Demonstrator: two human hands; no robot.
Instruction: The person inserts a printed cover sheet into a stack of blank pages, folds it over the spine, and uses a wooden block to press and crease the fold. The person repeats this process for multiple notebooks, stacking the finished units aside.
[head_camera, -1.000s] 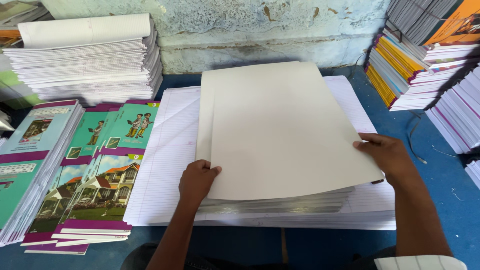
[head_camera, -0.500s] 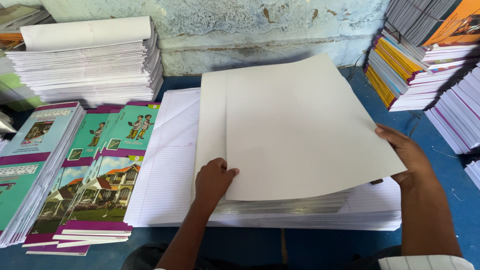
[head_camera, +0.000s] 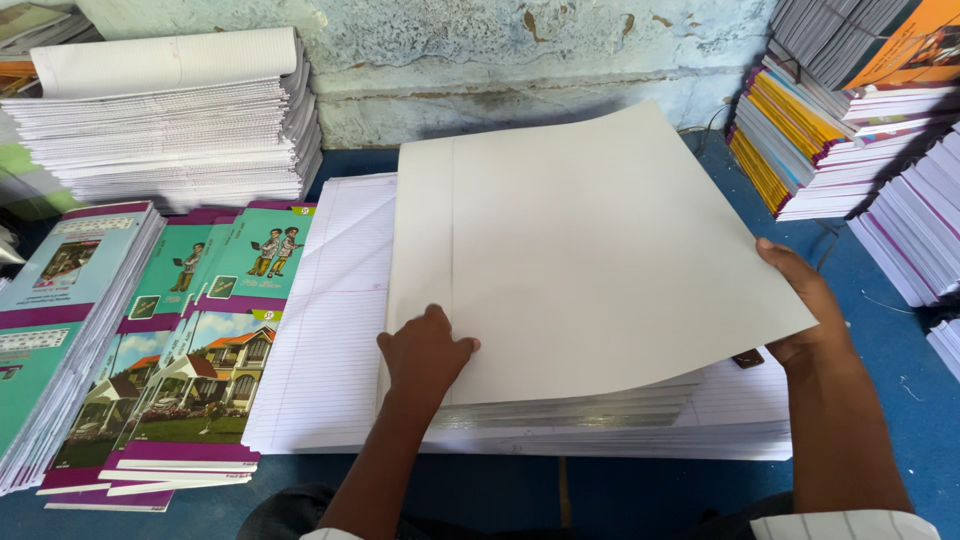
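A blue table (head_camera: 900, 390) carries everything here, backed by a rough pale wall (head_camera: 520, 50). Beneath both hands lies a broad stack of ruled sheets (head_camera: 330, 330), and on it a thinner pile of blank cream boards (head_camera: 420, 230). The top cream sheet (head_camera: 600, 260) is the thing in hand: its right side is raised off the pile while its left side lies low, so it tilts up toward the right.

The right hand (head_camera: 805, 310) pinches the sheet's right edge, thumb on top and fingers curled underneath, out of sight. From that grip the sheet spreads away to the left and away from the person, its long axis running from the near left corner toward the far right. The left hand (head_camera: 425, 350) rests flat with fingers loosely bent at the sheet's near left edge, pressing down rather than pinching. Both hands touch the sheet; only the right one bears the lifted side.

Further left of the left hand lie colourful notebook covers (head_camera: 190, 350); beyond them stands a stack of white paper (head_camera: 170, 130). Right of the right hand rise piles of bound notebooks (head_camera: 830, 130).
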